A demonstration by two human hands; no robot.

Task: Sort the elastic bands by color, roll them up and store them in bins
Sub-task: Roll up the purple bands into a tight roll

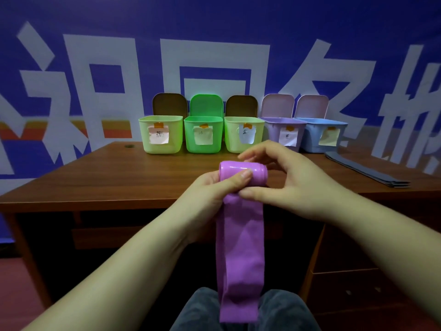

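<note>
While held up over the near table edge:
Purple band (239, 247): top rolled, tail hanging to lap.
Left hand (216, 187): thumb curled onto roll.
Right hand (286, 177): fingers curled round roll's right end.
Bins (204, 134): five, far, paper labels; writing unreadable.
Grey bands (365, 170): flat, far right.
Table (95, 177): brown wood.

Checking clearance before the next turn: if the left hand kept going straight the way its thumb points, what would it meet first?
Probably the right hand: the left hand thumb points rightward across the purple elastic band roll toward its fingers, though depth is unclear.
</note>
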